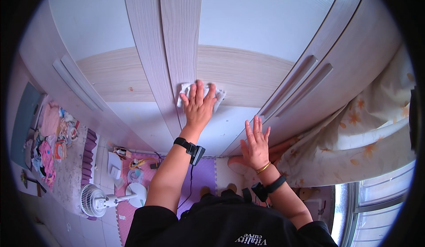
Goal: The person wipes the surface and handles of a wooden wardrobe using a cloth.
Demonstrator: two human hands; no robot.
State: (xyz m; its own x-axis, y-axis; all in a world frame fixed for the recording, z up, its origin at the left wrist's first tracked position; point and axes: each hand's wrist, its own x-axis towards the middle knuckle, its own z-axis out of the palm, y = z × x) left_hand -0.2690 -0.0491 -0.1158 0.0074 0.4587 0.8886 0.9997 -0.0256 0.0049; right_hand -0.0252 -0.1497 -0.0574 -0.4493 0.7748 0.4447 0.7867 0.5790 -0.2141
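My left hand [198, 107] lies with its fingers spread over a crumpled white cloth [182, 100], pressing it against the wardrobe door [241, 70]. The cloth sits on the wood-grain band beside the door's pale vertical edge strip [179, 30]. To the right, my right hand [255, 145] is raised with its fingers stretched out and holds nothing. Its fingertips are close to the lower part of the door, though I cannot tell whether they touch. Dark straps with small devices circle both wrists, and a gold bangle is on the right one.
Long door handles [294, 87] stick out at the right, others [79, 83] at the left. A floral curtain [354, 140] hangs beside a window [380, 202]. At the lower left stand a white fan [94, 200] and a bed [73, 158] heaped with clothes. Foam mats [206, 174] cover some floor.
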